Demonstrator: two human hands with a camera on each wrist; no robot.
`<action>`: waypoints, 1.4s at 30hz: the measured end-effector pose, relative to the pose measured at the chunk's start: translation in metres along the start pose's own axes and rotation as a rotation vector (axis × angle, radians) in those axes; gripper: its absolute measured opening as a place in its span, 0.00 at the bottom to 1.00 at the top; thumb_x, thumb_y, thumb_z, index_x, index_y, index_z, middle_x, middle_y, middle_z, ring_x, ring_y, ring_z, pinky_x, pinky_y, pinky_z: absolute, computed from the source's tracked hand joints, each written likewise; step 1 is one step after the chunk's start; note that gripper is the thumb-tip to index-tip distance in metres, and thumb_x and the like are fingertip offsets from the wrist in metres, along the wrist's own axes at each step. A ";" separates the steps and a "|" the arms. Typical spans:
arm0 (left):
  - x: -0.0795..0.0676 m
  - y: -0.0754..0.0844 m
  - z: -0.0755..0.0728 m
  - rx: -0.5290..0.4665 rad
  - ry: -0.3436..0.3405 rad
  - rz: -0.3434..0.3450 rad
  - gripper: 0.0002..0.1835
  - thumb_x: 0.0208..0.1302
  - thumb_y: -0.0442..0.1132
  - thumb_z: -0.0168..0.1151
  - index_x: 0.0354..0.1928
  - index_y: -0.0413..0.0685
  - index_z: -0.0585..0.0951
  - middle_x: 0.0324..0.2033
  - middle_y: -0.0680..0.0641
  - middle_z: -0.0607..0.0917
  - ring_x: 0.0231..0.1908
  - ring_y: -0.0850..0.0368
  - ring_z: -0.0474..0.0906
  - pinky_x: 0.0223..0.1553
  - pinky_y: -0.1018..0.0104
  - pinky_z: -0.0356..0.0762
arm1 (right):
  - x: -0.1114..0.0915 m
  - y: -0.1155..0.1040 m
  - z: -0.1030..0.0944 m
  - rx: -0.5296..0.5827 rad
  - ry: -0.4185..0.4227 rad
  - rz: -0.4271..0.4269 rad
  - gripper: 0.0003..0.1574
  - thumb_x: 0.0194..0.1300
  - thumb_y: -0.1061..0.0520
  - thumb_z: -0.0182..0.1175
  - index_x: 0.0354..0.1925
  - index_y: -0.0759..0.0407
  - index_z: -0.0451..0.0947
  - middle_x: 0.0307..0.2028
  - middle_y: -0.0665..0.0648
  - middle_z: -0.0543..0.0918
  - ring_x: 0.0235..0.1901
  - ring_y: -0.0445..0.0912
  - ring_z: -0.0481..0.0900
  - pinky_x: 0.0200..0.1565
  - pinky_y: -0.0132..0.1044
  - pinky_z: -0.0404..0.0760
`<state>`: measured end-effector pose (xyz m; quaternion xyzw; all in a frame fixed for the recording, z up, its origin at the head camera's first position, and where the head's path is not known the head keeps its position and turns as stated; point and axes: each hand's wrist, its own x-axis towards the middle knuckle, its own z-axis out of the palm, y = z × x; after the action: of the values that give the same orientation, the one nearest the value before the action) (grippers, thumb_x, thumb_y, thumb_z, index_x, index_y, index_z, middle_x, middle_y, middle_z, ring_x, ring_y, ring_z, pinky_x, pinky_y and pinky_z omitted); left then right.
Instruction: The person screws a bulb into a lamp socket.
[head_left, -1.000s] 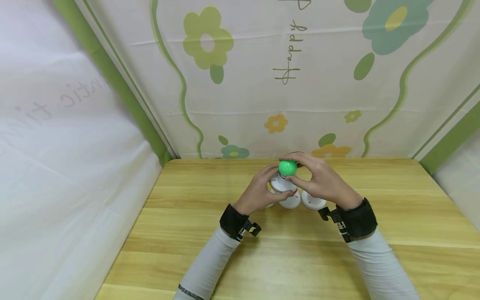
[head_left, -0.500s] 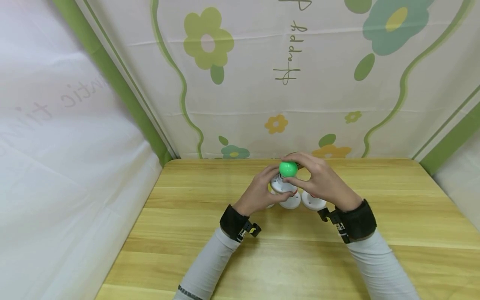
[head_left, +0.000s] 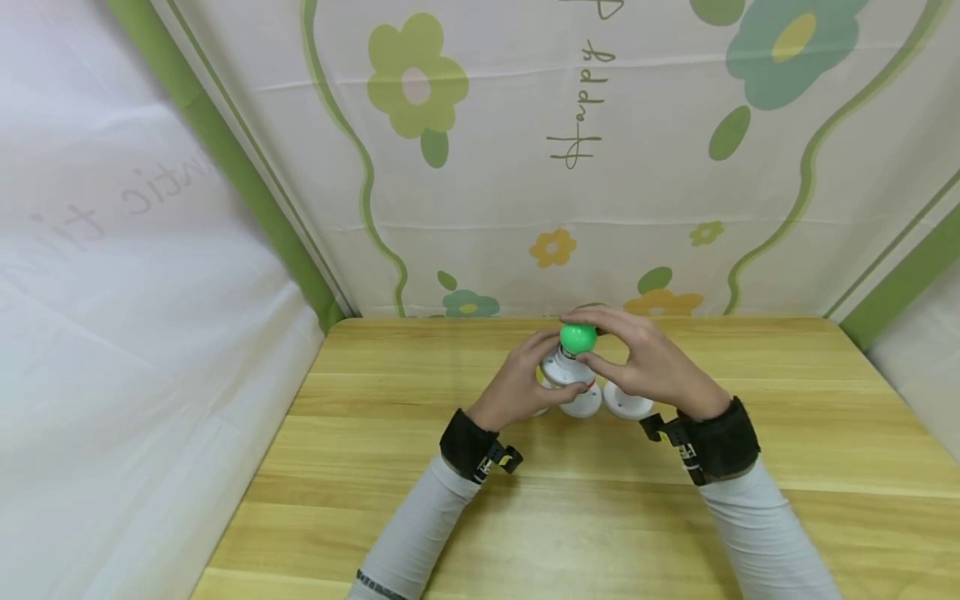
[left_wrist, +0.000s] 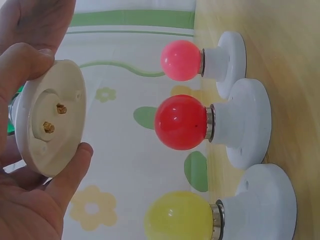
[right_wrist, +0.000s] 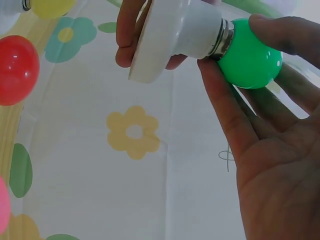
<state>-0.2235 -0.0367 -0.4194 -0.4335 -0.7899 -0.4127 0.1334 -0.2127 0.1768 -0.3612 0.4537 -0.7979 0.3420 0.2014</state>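
Note:
My left hand [head_left: 513, 385] grips a round white lamp holder [head_left: 557, 368] by its base, fingers on one side and thumb on the other. Its flat underside, with two brass-coloured terminals, shows in the left wrist view. A green light bulb [head_left: 578, 338] sits in the mouth of the holder, part of its metal screw collar [right_wrist: 223, 40] still showing. Thumb and fingers of my right hand [head_left: 651, 358] pinch the bulb's glass from the side. Both hands are above the table, over the other lamp holders.
Below stand three white holders on the wooden table [head_left: 540, 525], fitted with a pink bulb [left_wrist: 180, 60], a red bulb [left_wrist: 180, 122] and a yellow bulb [left_wrist: 178, 217]. A flowered cloth wall [head_left: 495, 200] rises behind the table's far edge.
The right thumb shifted left across the bulb, then back right, with the wrist turning slightly. The bulb has moved marginally right. My left hand and the lamp holder have stayed nearly still.

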 end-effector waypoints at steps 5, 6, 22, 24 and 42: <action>0.000 -0.001 0.001 0.006 -0.001 0.012 0.37 0.58 0.48 0.69 0.68 0.52 0.66 0.62 0.51 0.70 0.57 0.62 0.68 0.52 0.73 0.75 | 0.001 0.001 0.001 -0.040 0.014 -0.021 0.38 0.52 0.65 0.71 0.62 0.54 0.73 0.58 0.53 0.77 0.57 0.46 0.74 0.52 0.42 0.79; 0.000 -0.001 0.001 0.006 -0.002 0.014 0.37 0.58 0.48 0.69 0.68 0.52 0.66 0.62 0.51 0.70 0.58 0.61 0.68 0.52 0.73 0.75 | 0.001 0.001 0.001 -0.047 0.015 -0.023 0.38 0.52 0.65 0.71 0.62 0.54 0.74 0.58 0.52 0.78 0.56 0.45 0.74 0.52 0.42 0.80; -0.001 0.000 0.001 0.015 -0.004 0.013 0.36 0.58 0.47 0.69 0.67 0.48 0.67 0.61 0.49 0.70 0.57 0.60 0.68 0.51 0.72 0.76 | 0.001 0.001 0.003 -0.058 0.019 0.012 0.39 0.52 0.58 0.73 0.62 0.56 0.72 0.58 0.52 0.77 0.51 0.43 0.77 0.47 0.40 0.82; -0.001 0.000 0.001 0.015 0.001 0.013 0.35 0.58 0.47 0.69 0.67 0.49 0.67 0.61 0.49 0.70 0.57 0.59 0.67 0.51 0.71 0.76 | 0.000 0.002 0.003 -0.042 0.006 0.021 0.39 0.54 0.59 0.72 0.64 0.56 0.71 0.59 0.53 0.76 0.54 0.44 0.75 0.50 0.42 0.80; 0.000 -0.002 0.002 -0.031 0.004 0.015 0.37 0.58 0.48 0.69 0.68 0.52 0.65 0.61 0.52 0.71 0.56 0.64 0.69 0.51 0.74 0.75 | 0.003 -0.003 0.003 -0.122 0.029 -0.030 0.40 0.51 0.59 0.73 0.63 0.55 0.73 0.55 0.57 0.80 0.53 0.46 0.78 0.48 0.41 0.82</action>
<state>-0.2244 -0.0357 -0.4216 -0.4405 -0.7799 -0.4249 0.1313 -0.2115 0.1713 -0.3601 0.4474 -0.8074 0.2964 0.2452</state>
